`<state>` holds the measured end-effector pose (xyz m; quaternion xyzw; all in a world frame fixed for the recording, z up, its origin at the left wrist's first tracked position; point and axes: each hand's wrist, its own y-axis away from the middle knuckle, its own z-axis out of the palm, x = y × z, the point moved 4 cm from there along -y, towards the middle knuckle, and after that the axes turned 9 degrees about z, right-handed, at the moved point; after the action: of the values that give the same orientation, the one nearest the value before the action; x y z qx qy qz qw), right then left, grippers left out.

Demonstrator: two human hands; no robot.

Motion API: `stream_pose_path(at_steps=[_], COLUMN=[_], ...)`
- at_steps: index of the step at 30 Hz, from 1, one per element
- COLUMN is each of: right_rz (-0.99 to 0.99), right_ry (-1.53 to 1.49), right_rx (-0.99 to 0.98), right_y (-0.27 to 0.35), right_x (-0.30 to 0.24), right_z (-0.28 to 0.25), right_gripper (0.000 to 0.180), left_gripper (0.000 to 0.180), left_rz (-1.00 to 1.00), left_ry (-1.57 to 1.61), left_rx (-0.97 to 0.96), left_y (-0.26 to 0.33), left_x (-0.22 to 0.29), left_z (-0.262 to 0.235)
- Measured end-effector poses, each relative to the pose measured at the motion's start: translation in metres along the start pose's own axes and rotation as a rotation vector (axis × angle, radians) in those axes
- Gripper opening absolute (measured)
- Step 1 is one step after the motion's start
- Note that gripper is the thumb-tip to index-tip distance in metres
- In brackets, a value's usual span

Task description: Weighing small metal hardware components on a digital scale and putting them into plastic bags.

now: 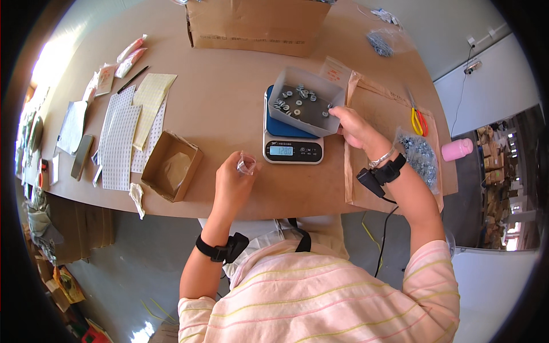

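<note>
A translucent plastic bin (293,122) is over a digital scale (313,151) with a blue platform, turned slightly askew to it. Whether its whole base rests on the platform I cannot tell. Several small metal parts with washer-like heads (298,103) lie scattered inside it. My right hand (353,127) grips the bin's right corner, thumb at the rim. To the left of the scale, near the table's front edge, my left hand (233,178) is closed around a small clear plastic bag (246,164), its open mouth facing up. What the bag holds is hidden by my fingers.
Left of my left hand stands an open cardboard box (187,178), with label sheets (122,140) beyond it. A large carton (257,26) is at the back. On the right are a brown paper sheet (366,188), a bag of metal parts (419,157), scissors (419,120) and a pink bottle (457,149).
</note>
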<state>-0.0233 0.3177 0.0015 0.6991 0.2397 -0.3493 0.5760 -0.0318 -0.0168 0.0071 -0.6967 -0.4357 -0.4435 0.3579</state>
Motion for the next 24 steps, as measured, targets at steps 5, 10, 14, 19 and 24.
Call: stream_pose_path(at_steps=[5, 10, 14, 19, 24], right_rz=[-0.303, -0.793, -1.032, -1.246, -1.259], right_ry=[-0.056, 0.254, 0.657, 0.875, 0.921], right_rx=[0.059, 0.154, 0.263, 0.287, 0.278], right_y=[0.058, 0.121, 0.154, 0.173, 0.181], right_x=[-0.055, -0.087, -0.093, -0.093, -0.087], right_z=[0.040, 0.088, 0.122, 0.145, 0.151], right_gripper=[0.052, 0.065, 0.074, 0.082, 0.084], left_gripper=[0.027, 0.031, 0.032, 0.030, 0.034], left_rz=[-0.029, -0.020, -0.018, -0.149, -0.134], left_ry=[-0.039, -0.176, -0.163, -0.029, 0.047], left_rx=[0.003, 0.033, 0.110, 0.048, 0.050], left_y=[-0.007, -0.012, -0.013, -0.013, -0.013], left_x=[-0.013, 0.003, -0.004, 0.006, 0.001], left_z=[-0.002, 0.002, 0.005, 0.003, 0.007])
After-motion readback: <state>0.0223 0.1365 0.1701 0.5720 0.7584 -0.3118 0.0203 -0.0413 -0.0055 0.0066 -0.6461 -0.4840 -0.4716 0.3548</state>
